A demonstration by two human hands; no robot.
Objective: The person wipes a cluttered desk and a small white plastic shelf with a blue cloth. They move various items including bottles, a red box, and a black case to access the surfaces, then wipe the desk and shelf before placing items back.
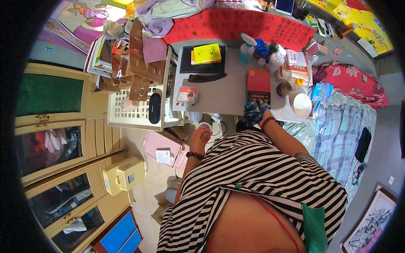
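My right hand [266, 115], with a red bead bracelet at its wrist, grips a blue plaid cloth [253, 111] at the table's front edge. The cloth hides most of its fingers and covers the near end of a red and black box [258, 83]. Below the front edge of the grey table [218, 96], my left hand [201, 136] hangs in the air, fingers apart and holding nothing. A dark bead bracelet circles that wrist. Left on the tabletop sits a small clear case with a printed label [187, 95]. Behind it, a yellow booklet [207, 53] rests on a black flat item [187, 64].
A spray bottle [246, 52], a white pump bottle [277, 58], a dark jar [284, 89] and a white bowl [301, 105] stand on the right. Leftward, a white slatted crate [136, 121] holds a black case [155, 108]. A pink lid [163, 145] lies on the floor.
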